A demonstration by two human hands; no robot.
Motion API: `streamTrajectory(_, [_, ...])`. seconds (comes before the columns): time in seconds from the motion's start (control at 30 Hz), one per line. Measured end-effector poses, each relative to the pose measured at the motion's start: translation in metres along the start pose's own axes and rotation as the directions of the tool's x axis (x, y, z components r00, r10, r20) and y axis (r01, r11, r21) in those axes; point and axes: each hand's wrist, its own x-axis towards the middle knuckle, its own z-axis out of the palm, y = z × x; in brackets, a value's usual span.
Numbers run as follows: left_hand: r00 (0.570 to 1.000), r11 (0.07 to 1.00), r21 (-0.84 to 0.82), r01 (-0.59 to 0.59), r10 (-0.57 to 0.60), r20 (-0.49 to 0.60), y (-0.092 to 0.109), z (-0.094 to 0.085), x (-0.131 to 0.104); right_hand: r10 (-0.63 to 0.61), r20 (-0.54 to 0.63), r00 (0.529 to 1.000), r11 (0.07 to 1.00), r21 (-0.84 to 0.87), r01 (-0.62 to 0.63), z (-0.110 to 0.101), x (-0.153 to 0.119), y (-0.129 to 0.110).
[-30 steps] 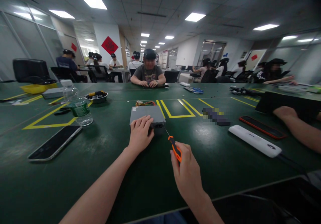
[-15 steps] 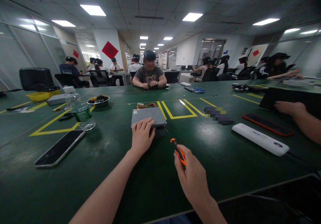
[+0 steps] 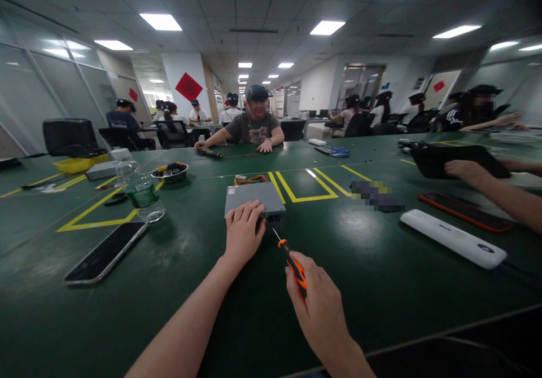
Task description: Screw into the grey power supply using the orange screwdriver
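A grey metal box (image 3: 254, 196) with a socket on its near side lies on the green table (image 3: 203, 209), and a bundle of coloured wires (image 3: 250, 180) shows behind it. My left hand (image 3: 244, 228) rests on the box's near left part, fingers over the top and thumb at the near side. In my right hand (image 3: 315, 293) is an orange and black screwdriver (image 3: 292, 264). Its thin shaft points up and left, with the tip close to the near side of the box; whether they touch I cannot tell.
Left are a phone (image 3: 105, 253), a plastic bottle (image 3: 141, 192) and a metal bowl (image 3: 170, 172). Right lie a white device (image 3: 452, 238) and an orange-edged phone (image 3: 464, 211). Another person's hand (image 3: 470, 172) holds a dark panel (image 3: 457, 158). Across the table sits a person (image 3: 256, 121).
The screwdriver in my right hand has shifted left along the box's near side. At the right, the other person's dark panel has moved left. The person opposite has spread their arms.
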Motion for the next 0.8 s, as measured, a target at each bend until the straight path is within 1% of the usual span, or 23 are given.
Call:
streamTrajectory(0.37, [1.0, 1.0, 0.008, 0.001, -0.001, 0.013, 0.0, -0.001, 0.0, 0.001, 0.009, 1.0, 0.997, -0.079, 0.0, 0.001, -0.002, 0.001])
streamTrajectory(0.47, [1.0, 1.0, 0.008, 0.001, -0.001, 0.011, 0.0, -0.001, 0.0, 0.098, 0.006, 0.995, 0.993, -0.072, -0.097, -0.002, -0.004, 0.007])
streamTrajectory(0.57, [1.0, 1.0, 0.011, -0.003, 0.003, 0.017, -0.001, -0.002, 0.0, 0.222, 0.043, 0.974, 0.975, -0.042, -0.22, -0.005, -0.005, 0.014])
streamTrajectory(0.67, [1.0, 1.0, 0.014, -0.003, 0.003, 0.015, -0.001, -0.002, 0.0, 0.278, 0.067, 0.958, 0.96, -0.035, -0.277, -0.006, -0.004, 0.018])
streamTrajectory(0.73, [1.0, 1.0, 0.016, 0.0, 0.0, 0.008, -0.001, -0.002, 0.0, 0.246, 0.037, 0.969, 0.968, -0.063, -0.243, -0.005, -0.004, 0.017])
streamTrajectory(0.8, [1.0, 1.0, 0.016, 0.001, -0.001, 0.002, -0.001, -0.001, 0.0, 0.144, 0.007, 0.99, 0.984, -0.107, -0.143, -0.003, -0.004, 0.012])
